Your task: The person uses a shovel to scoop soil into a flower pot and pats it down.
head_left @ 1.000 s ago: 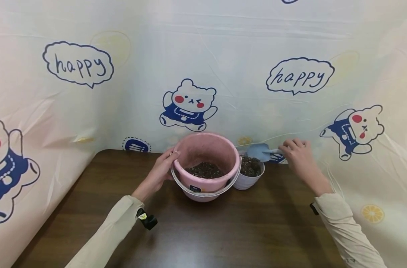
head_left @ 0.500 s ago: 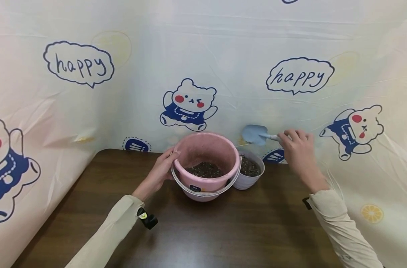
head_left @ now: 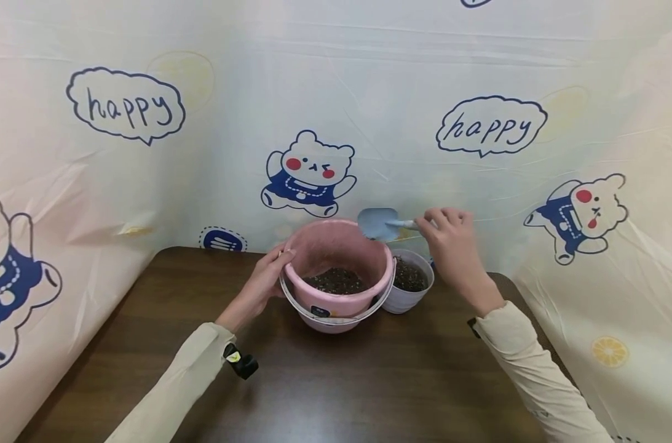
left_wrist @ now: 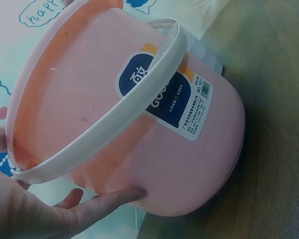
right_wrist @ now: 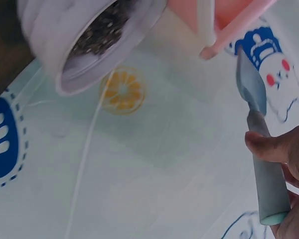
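Observation:
A pink bucket [head_left: 341,303] with dark soil [head_left: 337,281] in its bottom stands on the table, its white handle [left_wrist: 104,119] hanging down across the front. My left hand [head_left: 260,280] grips the bucket's left rim; in the left wrist view one finger lies along its side. At the bucket's right is a white flowerpot [head_left: 404,300], also holding soil. My right hand [head_left: 452,249] holds a small blue garden trowel [head_left: 379,223] by its grey handle [right_wrist: 270,181]. Above the bucket's back right rim, the trowel's blade points left. Whether soil lies on the blade cannot be seen clearly.
The brown wooden table [head_left: 336,394] spreads in front of the bucket. Behind and at both sides hangs a pale cloth [head_left: 391,92] printed with bears and the word happy, close behind the bucket and pot.
My right hand has lifted the trowel from the flowerpot and carried it left, over the bucket's back right rim. The left hand and the bucket stay in place.

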### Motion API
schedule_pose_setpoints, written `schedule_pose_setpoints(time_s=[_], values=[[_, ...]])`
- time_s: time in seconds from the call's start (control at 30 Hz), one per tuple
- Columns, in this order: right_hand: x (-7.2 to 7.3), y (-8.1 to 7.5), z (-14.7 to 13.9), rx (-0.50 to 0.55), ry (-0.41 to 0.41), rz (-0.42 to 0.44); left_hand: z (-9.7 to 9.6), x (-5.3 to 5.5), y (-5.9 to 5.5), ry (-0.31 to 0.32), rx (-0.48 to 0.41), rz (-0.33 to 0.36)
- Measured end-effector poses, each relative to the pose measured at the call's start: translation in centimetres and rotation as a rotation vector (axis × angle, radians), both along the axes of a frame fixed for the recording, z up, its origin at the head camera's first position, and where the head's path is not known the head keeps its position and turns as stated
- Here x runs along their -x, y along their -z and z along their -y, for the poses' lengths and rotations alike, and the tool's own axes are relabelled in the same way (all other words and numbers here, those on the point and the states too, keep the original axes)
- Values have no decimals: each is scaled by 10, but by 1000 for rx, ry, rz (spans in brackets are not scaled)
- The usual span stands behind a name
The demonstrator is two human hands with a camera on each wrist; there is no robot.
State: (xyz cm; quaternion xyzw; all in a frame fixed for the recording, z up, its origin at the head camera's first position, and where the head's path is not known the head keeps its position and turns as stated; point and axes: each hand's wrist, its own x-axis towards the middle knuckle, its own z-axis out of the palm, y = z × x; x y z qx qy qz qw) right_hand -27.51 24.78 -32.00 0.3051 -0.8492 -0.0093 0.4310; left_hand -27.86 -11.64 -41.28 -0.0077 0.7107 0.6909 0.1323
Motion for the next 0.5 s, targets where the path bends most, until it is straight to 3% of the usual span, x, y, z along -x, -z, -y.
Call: schedule_pose_setpoints(time_s=[0.23,0.5], values=[[9,9,33,-205,41,90,3,-2,1,3,5,2],[22,18,65,-523,171,69,4,-3,3,-2,-3,-6]])
